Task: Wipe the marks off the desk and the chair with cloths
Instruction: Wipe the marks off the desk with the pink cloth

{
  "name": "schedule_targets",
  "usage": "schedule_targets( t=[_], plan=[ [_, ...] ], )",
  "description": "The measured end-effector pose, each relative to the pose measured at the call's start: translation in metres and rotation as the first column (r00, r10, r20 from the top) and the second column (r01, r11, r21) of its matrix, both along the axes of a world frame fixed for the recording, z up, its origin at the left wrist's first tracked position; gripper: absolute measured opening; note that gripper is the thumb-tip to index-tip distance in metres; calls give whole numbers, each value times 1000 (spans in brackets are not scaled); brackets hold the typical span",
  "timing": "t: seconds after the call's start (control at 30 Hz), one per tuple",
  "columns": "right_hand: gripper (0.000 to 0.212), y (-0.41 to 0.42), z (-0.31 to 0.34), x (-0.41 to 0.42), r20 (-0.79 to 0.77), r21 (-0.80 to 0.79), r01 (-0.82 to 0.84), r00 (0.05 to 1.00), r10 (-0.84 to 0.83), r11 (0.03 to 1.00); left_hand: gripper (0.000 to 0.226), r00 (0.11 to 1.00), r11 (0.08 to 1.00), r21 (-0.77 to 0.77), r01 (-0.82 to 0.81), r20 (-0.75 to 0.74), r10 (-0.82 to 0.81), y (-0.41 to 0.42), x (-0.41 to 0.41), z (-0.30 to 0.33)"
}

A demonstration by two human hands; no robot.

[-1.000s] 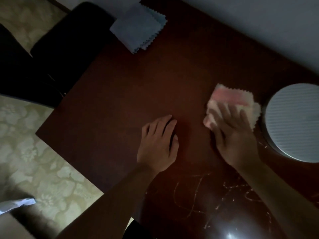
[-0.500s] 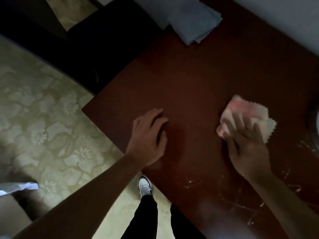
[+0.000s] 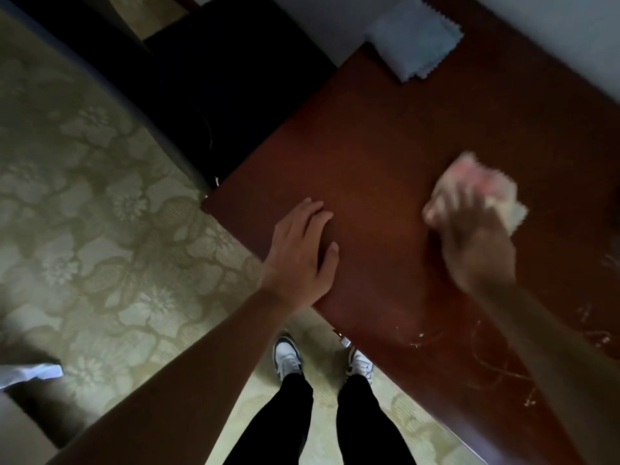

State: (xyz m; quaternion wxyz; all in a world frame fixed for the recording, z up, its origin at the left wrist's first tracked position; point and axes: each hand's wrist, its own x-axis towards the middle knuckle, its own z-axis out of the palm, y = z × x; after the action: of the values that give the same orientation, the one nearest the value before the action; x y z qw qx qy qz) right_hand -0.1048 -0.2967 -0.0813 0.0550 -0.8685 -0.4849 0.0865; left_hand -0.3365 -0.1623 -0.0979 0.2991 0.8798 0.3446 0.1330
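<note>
Slid the pink cloth (image 3: 493,189), gripped under right hand (image 3: 469,236), leftward across desk (image 3: 385,156); left hand (image 3: 302,253) stayed flat, empty.

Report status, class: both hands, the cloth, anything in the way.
Left hand flat on desk, empty. Right hand presses pink cloth, blurred. Scribbles remain near edge. Blue cloth spare; nothing blocking.

Hotel-like or home room: floral patterned carpet (image 3: 100,209), dark wooden desk (image 3: 385,156) against pale wall (image 3: 553,35).

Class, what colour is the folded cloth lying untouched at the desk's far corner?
Light blue cloth, with zigzag edges, seen in the head view.
</note>
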Motion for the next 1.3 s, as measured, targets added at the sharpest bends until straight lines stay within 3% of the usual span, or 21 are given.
schedule_targets(
  t=[0.1, 0.2, 0.3, 0.4, 0.5, 0.6, 0.7, 0.77, 0.87, 0.97, 1.13, 1.2, 1.3],
  plan=[
    [53, 66, -3, 28, 44, -24, 184, 982, -183, 983, 49, 1000, 1000, -19, -23, -7, 23, -1, 2, 1],
    [55, 94, -12, -27, -7, -7, 18, 1000, -18, 1000, 51, 999, 999, -28, -36, 6, 36, -1, 3, 2],
    [47, 36, -15, -95, -43, 59, -194, 980, 196, 979, 52, 999, 998, -38, -40, 22, 41, -2, 2, 4],
    [44, -13, -9, -86, -50, 55, -286, 956, 289, 957, 49, 1000, 999, -39, -26, 15, 27, -1, 3, 5],
    [50, 21, -1, -31, 3, -57, -132, 991, 133, 990, 48, 999, 998, -58, -40, 32, 42, -2, 3, 5],
    [48, 102, -1, -18, 5, -56, 67, 998, -67, 996, 52, 995, 995, -83, -63, 74, 69, -1, 4, 3],
    [52, 138, -16, -74, 10, -41, -101, 995, 101, 994, 52, 970, 984, -122, -130, 191, 152, -1, 4, 2],
    [52, 108, -20, -118, 24, -5, -302, 953, 302, 953, 50, 927, 962, -167, -216, 274, 256, 1, 4, 2],
    [45, 29, -14, -123, -58, 86, -393, 915, 398, 916, 43, 864, 909, -282, -308, 317, 391, 3, 2, 7],
    [44, -19, -9, -59, -19, 38, -346, 938, 347, 937, 35, 940, 948, -226, -224, 208, 271, 3, 3, 7],
    [44, -16, -2, 27, -5, 16, 85, 996, -85, 996, 35, 997, 997, -12, -71, -3, 71, -23, 10, 1],
    [47, -11, -9, -11, -17, 27, 43, 999, -43, 999, 35, 997, 997, -12, -81, 3, 81, -35, 13, 1],
    [48, -48, -18, -95, -50, 83, -186, 980, 191, 979, 34, 973, 972, -91, -217, 63, 223, -42, 20, 6]
  ],
)
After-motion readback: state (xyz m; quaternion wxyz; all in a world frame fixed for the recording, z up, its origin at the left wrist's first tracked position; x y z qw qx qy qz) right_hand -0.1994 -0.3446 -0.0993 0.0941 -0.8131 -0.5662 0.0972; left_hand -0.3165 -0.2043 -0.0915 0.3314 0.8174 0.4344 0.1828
